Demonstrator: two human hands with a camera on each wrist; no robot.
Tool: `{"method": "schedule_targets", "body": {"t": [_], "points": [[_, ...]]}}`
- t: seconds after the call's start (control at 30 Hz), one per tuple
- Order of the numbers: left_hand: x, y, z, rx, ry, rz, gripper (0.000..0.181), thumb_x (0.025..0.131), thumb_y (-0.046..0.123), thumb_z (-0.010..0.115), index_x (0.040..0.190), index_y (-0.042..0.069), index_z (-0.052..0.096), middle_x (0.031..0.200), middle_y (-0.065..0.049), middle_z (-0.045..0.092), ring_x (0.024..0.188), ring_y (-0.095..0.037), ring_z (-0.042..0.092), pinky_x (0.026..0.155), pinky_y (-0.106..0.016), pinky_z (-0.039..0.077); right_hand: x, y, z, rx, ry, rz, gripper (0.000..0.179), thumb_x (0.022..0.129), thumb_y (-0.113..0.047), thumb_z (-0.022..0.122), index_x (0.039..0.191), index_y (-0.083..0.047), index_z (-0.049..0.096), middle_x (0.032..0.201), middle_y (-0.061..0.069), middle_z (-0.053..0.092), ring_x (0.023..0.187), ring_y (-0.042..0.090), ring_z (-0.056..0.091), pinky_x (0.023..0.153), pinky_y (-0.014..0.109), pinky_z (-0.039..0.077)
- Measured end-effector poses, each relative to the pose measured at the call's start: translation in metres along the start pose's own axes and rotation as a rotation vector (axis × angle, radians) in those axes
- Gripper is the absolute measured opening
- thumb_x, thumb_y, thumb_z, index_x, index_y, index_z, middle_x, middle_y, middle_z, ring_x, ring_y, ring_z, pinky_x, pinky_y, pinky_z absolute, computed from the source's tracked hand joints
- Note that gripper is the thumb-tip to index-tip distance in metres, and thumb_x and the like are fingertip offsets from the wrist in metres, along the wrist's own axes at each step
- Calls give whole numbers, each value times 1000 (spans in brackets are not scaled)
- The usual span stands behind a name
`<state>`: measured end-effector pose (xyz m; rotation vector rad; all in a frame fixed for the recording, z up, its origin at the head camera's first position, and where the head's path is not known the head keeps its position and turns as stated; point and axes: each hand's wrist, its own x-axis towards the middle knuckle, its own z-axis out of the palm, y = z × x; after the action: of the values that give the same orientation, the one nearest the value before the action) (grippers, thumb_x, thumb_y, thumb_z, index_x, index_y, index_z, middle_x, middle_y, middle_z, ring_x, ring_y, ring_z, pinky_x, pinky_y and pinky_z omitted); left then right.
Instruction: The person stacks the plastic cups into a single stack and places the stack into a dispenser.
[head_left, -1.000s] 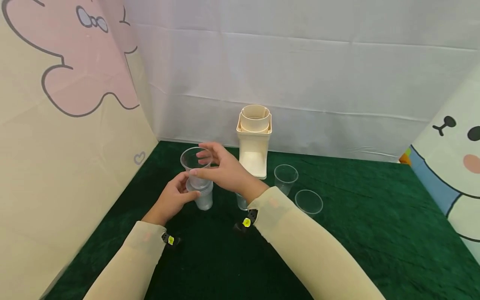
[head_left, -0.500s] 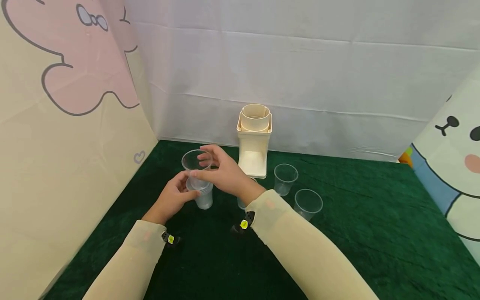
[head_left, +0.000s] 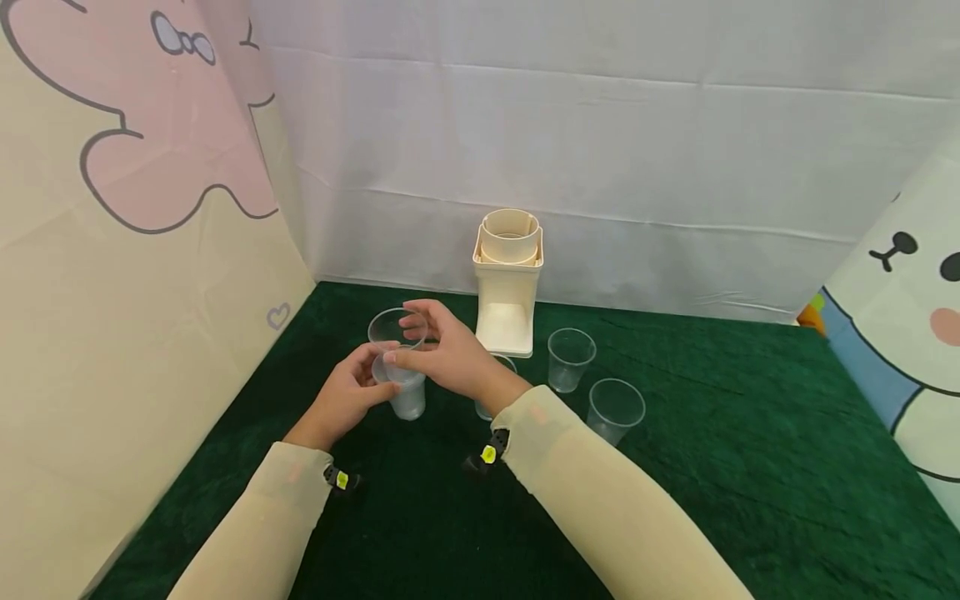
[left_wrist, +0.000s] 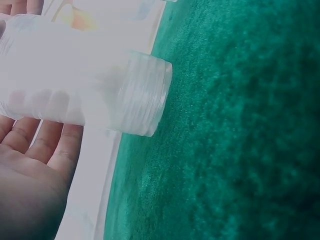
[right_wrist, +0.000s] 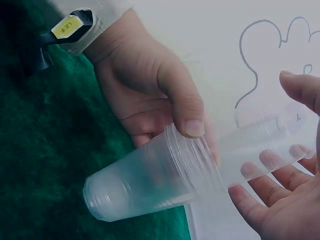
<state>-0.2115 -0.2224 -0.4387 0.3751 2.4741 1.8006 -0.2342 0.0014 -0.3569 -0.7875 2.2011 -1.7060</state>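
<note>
My left hand (head_left: 347,398) grips a stack of nested clear plastic cups (head_left: 409,403) near the rims, fingers on the far side and thumb in front. In the right wrist view the left thumb lies over the stacked rims, and the stack's base (right_wrist: 100,200) points down and left. Another clear plastic cup (head_left: 384,335) stands partly inside the top of the stack, its rim upward. My right hand (head_left: 450,357) holds this upper cup, with the thumb on the near side and fingers beyond. Through the cup wall the fingers show in the right wrist view.
A beige stand with a round tube on top (head_left: 507,292) is at the back of the green cloth (head_left: 750,417). Single clear cups stand to the right: a near one (head_left: 617,410), a farther one (head_left: 570,367), and a third (head_left: 485,407) partly hidden by the right wrist.
My right hand has lowered the upper cup slightly, and it overlaps more of the stack. The left hand and the stack have stayed in place.
</note>
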Motion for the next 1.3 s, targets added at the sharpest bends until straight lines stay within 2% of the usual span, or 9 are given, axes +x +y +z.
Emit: {"method": "schedule_targets", "body": {"t": [0.23, 0.33, 0.53, 0.8, 1.07, 1.3], "points": [[-3, -1, 0, -9, -2, 7, 56, 97, 13, 70, 148, 12, 49, 143, -13, 56, 118, -31, 59, 97, -26, 52, -2, 1, 3, -71, -6, 14, 73, 95, -31, 76, 156, -14, 37, 149, 4, 52, 137, 18, 49, 114, 38, 39], [-4, -2, 0, -17, -6, 19, 56, 97, 11, 70, 148, 12, 49, 143, -13, 56, 118, -32, 59, 96, -26, 52, -2, 2, 4, -90, -5, 26, 74, 94, -33, 77, 155, -16, 38, 150, 4, 51, 138, 19, 48, 115, 40, 38], [-3, -2, -1, -14, -12, 20, 56, 96, 12, 70, 148, 12, 49, 147, -11, 54, 121, -31, 58, 97, -26, 52, -2, 5, 6, -97, 0, 48, 75, 93, -33, 78, 154, -16, 39, 151, 5, 50, 139, 21, 47, 116, 45, 37], [-2, -1, -2, -8, -13, 6, 58, 97, 14, 71, 149, 13, 47, 149, -11, 51, 123, -31, 57, 99, -30, 52, -2, 7, 6, -113, -7, 89, 79, 91, -37, 80, 155, -16, 39, 152, 5, 50, 139, 20, 47, 115, 42, 39], [-1, -1, -3, -14, -24, 9, 59, 97, 14, 71, 150, 13, 47, 148, -11, 52, 123, -30, 57, 98, -29, 52, -4, 6, 4, -115, -16, 116, 80, 90, -37, 81, 156, -17, 38, 153, 3, 48, 140, 20, 46, 115, 41, 39], [-1, 0, -3, 4, -19, 4, 59, 97, 15, 71, 151, 13, 46, 147, -14, 51, 123, -32, 56, 101, -34, 52, -5, 4, 2, -147, -24, 120, 81, 91, -36, 80, 156, -17, 37, 155, 4, 47, 142, 21, 44, 115, 40, 39]]}}
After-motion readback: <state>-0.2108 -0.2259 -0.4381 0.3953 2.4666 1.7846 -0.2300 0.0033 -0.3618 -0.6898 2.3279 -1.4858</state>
